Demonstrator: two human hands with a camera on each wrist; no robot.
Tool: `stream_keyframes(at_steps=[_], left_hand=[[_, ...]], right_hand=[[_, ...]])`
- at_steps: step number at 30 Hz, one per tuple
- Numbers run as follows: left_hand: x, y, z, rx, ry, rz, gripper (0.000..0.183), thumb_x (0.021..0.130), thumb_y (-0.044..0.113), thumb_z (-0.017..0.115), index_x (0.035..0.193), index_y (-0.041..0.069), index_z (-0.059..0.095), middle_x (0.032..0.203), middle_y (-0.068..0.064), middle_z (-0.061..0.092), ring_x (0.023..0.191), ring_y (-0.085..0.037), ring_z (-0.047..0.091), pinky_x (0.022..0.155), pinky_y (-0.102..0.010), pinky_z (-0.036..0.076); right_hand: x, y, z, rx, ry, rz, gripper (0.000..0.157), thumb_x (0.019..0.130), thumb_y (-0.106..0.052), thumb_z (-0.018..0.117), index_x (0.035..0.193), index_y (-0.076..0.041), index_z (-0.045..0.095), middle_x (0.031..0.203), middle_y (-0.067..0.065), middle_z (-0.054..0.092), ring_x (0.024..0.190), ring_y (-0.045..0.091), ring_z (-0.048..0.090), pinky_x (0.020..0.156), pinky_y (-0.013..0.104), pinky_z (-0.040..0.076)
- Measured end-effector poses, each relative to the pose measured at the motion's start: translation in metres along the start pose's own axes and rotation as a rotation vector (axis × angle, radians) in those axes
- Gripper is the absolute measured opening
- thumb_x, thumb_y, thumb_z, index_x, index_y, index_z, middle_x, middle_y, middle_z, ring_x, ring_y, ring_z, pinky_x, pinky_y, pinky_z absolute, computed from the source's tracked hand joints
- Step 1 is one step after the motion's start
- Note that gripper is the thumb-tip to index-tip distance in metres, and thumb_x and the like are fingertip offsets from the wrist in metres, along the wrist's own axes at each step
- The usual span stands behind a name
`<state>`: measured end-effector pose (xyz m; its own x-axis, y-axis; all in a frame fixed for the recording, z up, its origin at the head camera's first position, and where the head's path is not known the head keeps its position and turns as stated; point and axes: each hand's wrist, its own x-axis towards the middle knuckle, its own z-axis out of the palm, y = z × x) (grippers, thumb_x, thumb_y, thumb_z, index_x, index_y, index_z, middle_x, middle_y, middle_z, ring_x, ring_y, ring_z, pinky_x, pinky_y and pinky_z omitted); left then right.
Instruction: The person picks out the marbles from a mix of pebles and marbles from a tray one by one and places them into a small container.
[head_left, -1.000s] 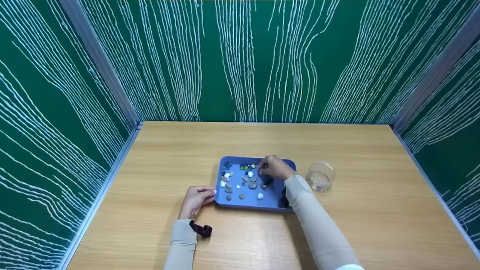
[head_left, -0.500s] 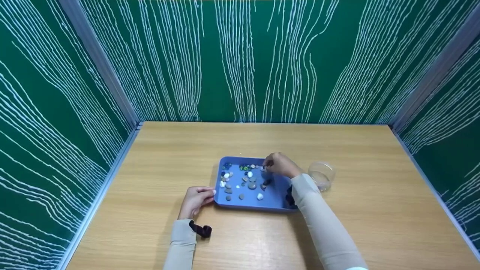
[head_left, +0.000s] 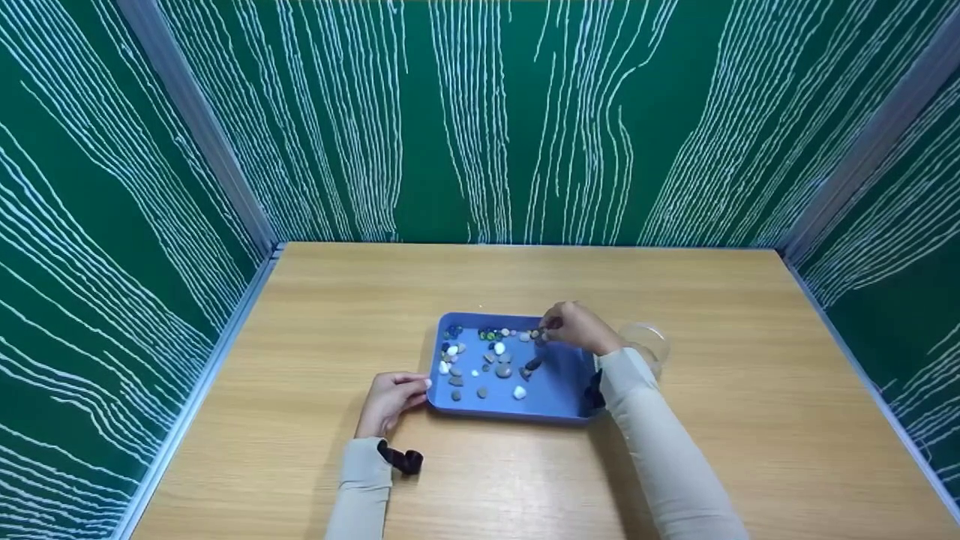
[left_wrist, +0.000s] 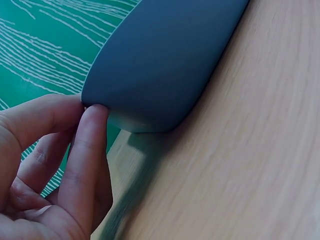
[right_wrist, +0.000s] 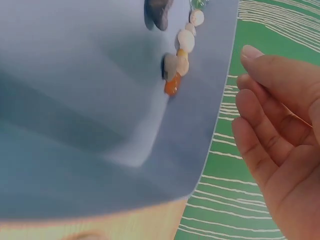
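Note:
A blue tray (head_left: 559, 391) holds several pebbles and glassy stones. My left hand (head_left: 391, 401) pinches its left rim; the left wrist view shows thumb and finger gripping the tray wall (left_wrist: 160, 55). Over the tray's back right side, my right hand (head_left: 581, 327) has loosely bent fingers. Nothing lies between thumb and fingers of this right hand (right_wrist: 280, 125) in its wrist view. Close by, along the back wall, runs a row with an orange stone (right_wrist: 172, 85), a grey pebble (right_wrist: 170, 66) and a white pebble (right_wrist: 186, 40). A dark stone (right_wrist: 159, 12) lies farther in.
Right of the tray stands a clear round container (head_left: 649, 341), partly hidden by the right arm. A white stone (head_left: 520, 392) lies near the tray's front. The wooden table (head_left: 337, 315) meets green, white-streaked walls (head_left: 420, 150) at the back and sides.
My right hand has moved to the right along the tray's back wall, uncovering more small stones in the row there. My left hand stays at the left rim.

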<state>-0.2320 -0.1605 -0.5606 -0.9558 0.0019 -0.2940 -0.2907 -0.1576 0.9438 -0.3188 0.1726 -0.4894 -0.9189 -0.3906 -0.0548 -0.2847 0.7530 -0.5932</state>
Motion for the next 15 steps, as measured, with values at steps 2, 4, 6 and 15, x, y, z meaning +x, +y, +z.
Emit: stream_keyframes(at_steps=[2, 4, 6, 15], left_hand=[[-0.001, 0.0, 0.001, -0.003, 0.01, 0.003, 0.031, 0.081, -0.008, 0.068, 0.108, -0.021, 0.061, 0.086, -0.008, 0.07, 0.074, -0.011, 0.066, 0.067, -0.021, 0.061], [-0.001, 0.0, 0.002, -0.003, 0.02, 0.004, 0.031, 0.081, -0.008, 0.068, 0.108, -0.02, 0.061, 0.087, -0.009, 0.07, 0.074, -0.011, 0.066, 0.067, -0.02, 0.061], [-0.002, 0.0, 0.002, 0.004, 0.029, 0.003, 0.03, 0.081, -0.008, 0.068, 0.108, -0.02, 0.061, 0.088, -0.011, 0.07, 0.073, -0.011, 0.066, 0.067, -0.021, 0.061], [-0.001, 0.001, 0.003, 0.013, 0.038, -0.012, 0.028, 0.081, -0.008, 0.067, 0.107, -0.019, 0.063, 0.088, -0.011, 0.07, 0.076, -0.013, 0.067, 0.069, -0.023, 0.061]], right_hand=[[-0.003, 0.002, -0.003, 0.003, 0.0, 0.012, 0.015, 0.084, -0.004, 0.07, 0.098, -0.001, 0.072, 0.095, 0.013, 0.07, 0.084, 0.022, 0.064, 0.077, 0.038, 0.059], [-0.006, 0.003, -0.006, 0.005, -0.003, 0.029, 0.017, 0.085, -0.005, 0.069, 0.101, -0.001, 0.072, 0.097, 0.013, 0.07, 0.085, 0.022, 0.063, 0.078, 0.038, 0.059], [-0.009, 0.005, -0.008, 0.01, -0.007, 0.045, 0.018, 0.085, -0.005, 0.069, 0.103, -0.001, 0.071, 0.099, 0.013, 0.07, 0.087, 0.023, 0.064, 0.079, 0.039, 0.059], [-0.02, 0.016, -0.017, 0.04, -0.015, 0.089, 0.019, 0.087, -0.007, 0.069, 0.105, -0.003, 0.07, 0.1, 0.011, 0.069, 0.09, 0.023, 0.065, 0.081, 0.038, 0.06]])
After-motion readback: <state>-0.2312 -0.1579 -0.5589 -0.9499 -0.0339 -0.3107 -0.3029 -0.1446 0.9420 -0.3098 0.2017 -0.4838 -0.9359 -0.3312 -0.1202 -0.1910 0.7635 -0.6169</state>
